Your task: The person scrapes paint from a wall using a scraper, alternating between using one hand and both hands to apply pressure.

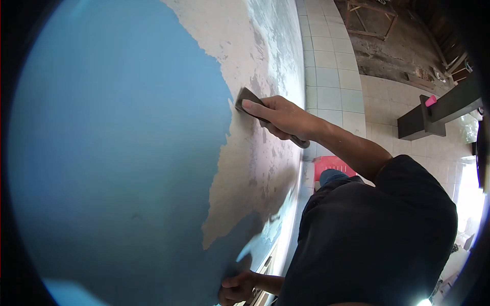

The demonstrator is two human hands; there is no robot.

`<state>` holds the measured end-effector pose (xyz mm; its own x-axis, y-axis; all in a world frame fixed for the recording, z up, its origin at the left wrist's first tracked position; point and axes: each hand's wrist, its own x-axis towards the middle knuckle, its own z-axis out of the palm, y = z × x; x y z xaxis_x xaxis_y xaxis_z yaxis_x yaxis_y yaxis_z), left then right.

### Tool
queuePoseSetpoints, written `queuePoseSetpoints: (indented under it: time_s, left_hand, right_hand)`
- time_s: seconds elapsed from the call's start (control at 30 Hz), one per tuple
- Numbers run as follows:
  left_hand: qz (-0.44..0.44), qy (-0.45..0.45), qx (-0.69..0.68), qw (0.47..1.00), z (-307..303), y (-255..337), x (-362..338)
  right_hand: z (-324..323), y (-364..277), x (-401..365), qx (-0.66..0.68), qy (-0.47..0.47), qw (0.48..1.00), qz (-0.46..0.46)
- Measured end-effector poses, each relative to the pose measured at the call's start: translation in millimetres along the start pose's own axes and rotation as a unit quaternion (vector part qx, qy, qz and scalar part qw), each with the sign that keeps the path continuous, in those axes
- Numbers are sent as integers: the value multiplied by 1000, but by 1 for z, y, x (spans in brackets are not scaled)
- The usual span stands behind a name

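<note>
My right hand (283,117) grips a scraper (248,96), its thumb pressed on the dark blade and the handle end showing past the fingers. The blade lies against the wall at the ragged border between blue paint (127,117) and a pale, bare patch (237,153). Grey blotches mark that stripped patch. Lower in the view, my left hand (237,288) is close to the blue wall with its fingers curled; whatever is inside them, if anything, is hidden.
Light tiles (326,76) run along the wall's foot. A red plastic piece with slots (334,164) shows beside my body. To the right stand a dark pillar (418,122) and a small pink object (431,101). A wooden frame (372,18) is at the top right.
</note>
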<state>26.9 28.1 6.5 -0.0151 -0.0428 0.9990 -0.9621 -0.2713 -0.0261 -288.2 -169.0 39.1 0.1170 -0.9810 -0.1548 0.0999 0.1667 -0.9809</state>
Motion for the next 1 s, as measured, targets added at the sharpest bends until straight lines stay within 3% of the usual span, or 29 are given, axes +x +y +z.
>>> queuePoseSetpoints:
  time_s: [0.1,0.17,0.33,0.43,0.7,0.77,0.93,1.0]
  left_hand:
    - [16,11,9,1000,2,0,2]
    - [-1,11,16,1000,1,3,2]
    - [11,25,8,1000,4,0,-1]
    - [10,20,12,1000,3,0,-2]
    - [24,8,31,999,1,0,2]
    - [21,-2,31,999,-1,2,2]
    - [-9,-6,7,1000,0,2,-1]
    - [-1,-5,9,1000,-1,0,-4]
  right_hand:
    - [-2,-8,8,10,-5,998,-58]
    - [-5,-30,6,-3,27,999,-24]
    - [5,4,0,35,6,999,25]
    - [-2,3,7,19,3,1000,-17]
    - [3,0,3,16,16,1000,5]
    - [-5,-11,7,10,1,999,-33]
    - [3,2,1,1,7,1000,17]
    - [4,-1,6,12,9,1000,-11]
